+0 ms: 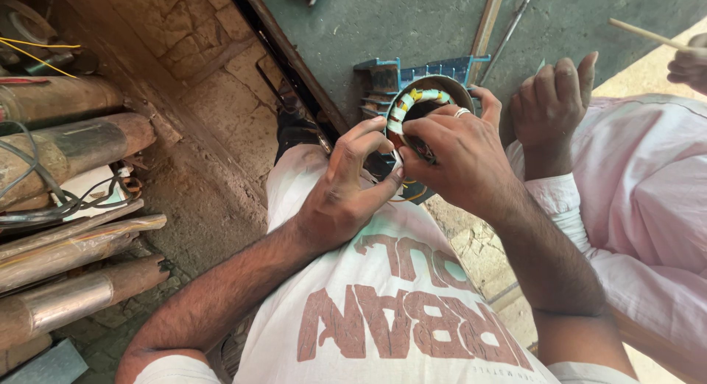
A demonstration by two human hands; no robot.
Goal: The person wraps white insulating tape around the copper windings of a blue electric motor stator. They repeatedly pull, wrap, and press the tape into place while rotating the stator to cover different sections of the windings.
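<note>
A round motor stator (423, 97) with white, yellow and red wrapped windings rests at my lap, against a blue metal frame (412, 73). My left hand (350, 185) pinches at the stator's near rim with thumb and fingers. My right hand (456, 152), wearing a ring, covers the right side of the stator and grips its windings. Yellow wire shows just under the hands.
Another person in a pink shirt (648, 200) sits at my right, one hand (552, 104) resting by the stator. Several rusty metal cylinders (70, 281) and cables lie stacked on the left. A dark green metal sheet (412, 23) and rods lie ahead on a stone floor.
</note>
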